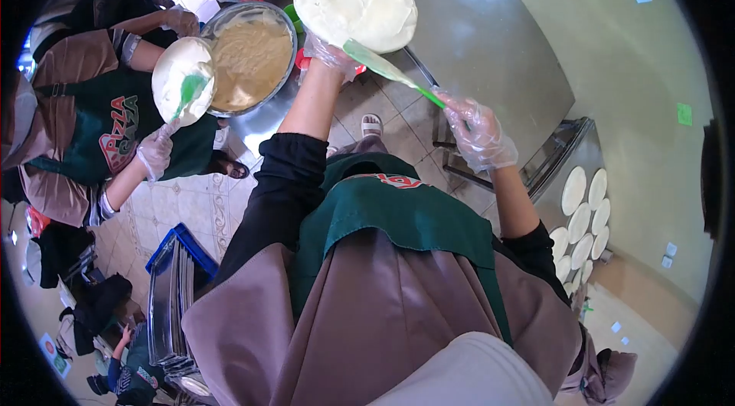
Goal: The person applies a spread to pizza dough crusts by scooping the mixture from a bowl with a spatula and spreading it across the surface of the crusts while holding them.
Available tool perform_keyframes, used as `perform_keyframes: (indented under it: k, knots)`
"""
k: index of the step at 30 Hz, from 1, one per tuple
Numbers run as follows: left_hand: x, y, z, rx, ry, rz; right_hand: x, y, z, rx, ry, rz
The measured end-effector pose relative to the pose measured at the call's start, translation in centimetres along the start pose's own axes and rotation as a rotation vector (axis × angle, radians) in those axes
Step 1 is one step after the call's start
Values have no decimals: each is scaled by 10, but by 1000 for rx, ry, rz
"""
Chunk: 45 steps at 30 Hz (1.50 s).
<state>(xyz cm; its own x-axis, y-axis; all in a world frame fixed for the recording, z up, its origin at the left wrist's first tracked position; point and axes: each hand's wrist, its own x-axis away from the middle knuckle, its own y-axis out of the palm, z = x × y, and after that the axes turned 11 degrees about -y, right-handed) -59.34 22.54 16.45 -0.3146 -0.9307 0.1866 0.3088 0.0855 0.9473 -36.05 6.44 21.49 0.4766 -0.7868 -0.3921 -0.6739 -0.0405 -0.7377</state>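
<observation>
My left hand (331, 55), in a clear plastic glove, holds up a round flat dough base (356, 8) from beneath. Pale cream covers the top of the base. In my right hand (478, 130), gloved too, is the handle of a green spatula (390, 71); its cream-smeared blade reaches the lower edge of the base. A large metal bowl (293, 61) of light brown spread stands left of my left forearm.
At the left, a co-worker (92, 100) in a green apron holds another coated base (172, 81) and spatula. A metal table (490, 39) stands ahead. Several round bases (579, 218) lie at the right. Stacked trays (170, 306) stand lower left.
</observation>
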Motion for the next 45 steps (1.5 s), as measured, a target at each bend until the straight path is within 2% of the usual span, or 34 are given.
perform_keyframes:
  k: [2,3,4,5,6,7,10,11,12,14,17,21,22,23,26,28,29,31,33,35,36,38,40,42,44,45]
  knots:
    - [-3,-14,9,275,-234,-582,3,0,-1,48,103,44]
    - [-4,-17,10,277,-242,-582,2,1,-1,93,194,86]
    - [-6,-20,11,278,-260,-646,0,4,-2,97,199,89]
    - [-7,-20,11,278,-276,-712,-1,9,-1,180,182,196]
    - [-8,-20,11,280,-285,-712,-2,15,-2,264,167,300]
    - [-9,-21,12,363,-297,-710,2,25,-2,268,177,301]
    - [-23,-38,17,510,-309,-684,11,48,-9,209,271,205]
    - [-26,-42,23,564,-300,-665,7,51,-12,133,205,157]
    - [-28,-45,29,570,-306,-662,3,53,-17,58,136,113]
    - [-26,-47,39,369,-230,-501,-8,49,-25,29,137,121]
    - [-19,-44,46,457,-326,-601,-23,46,-23,195,297,239]
    - [-28,-43,41,347,-271,-498,-40,66,-15,257,364,210]
    - [-32,-41,37,453,-297,-606,-39,73,-19,259,367,208]
    - [-34,-41,38,563,-320,-710,-40,79,-26,207,349,163]
    - [-44,-44,38,515,-275,-595,-38,96,-34,121,318,109]
    - [-48,-49,42,475,-244,-512,-44,95,-35,53,155,158]
    - [-50,-52,44,457,-230,-480,-48,91,-34,56,158,160]
    - [-54,-58,49,436,-214,-430,-56,82,-31,74,337,210]
    - [-51,-45,52,443,-220,-423,-66,81,-28,129,416,253]
    - [-44,-33,47,-317,180,-50,-68,88,-29,172,546,266]
    - [-49,-37,46,-317,177,-49,-69,91,-32,172,549,265]
    - [-59,-43,44,522,-226,-556,-68,96,-42,174,407,206]
    - [-66,-39,40,487,-240,-501,-67,98,-44,138,406,145]
    - [-69,-35,37,431,-222,-441,-69,100,-40,26,174,238]
    - [-68,-32,38,405,-208,-395,-67,88,-39,44,240,182]
    - [-67,-32,39,396,-201,-372,-63,84,-33,5,358,223]
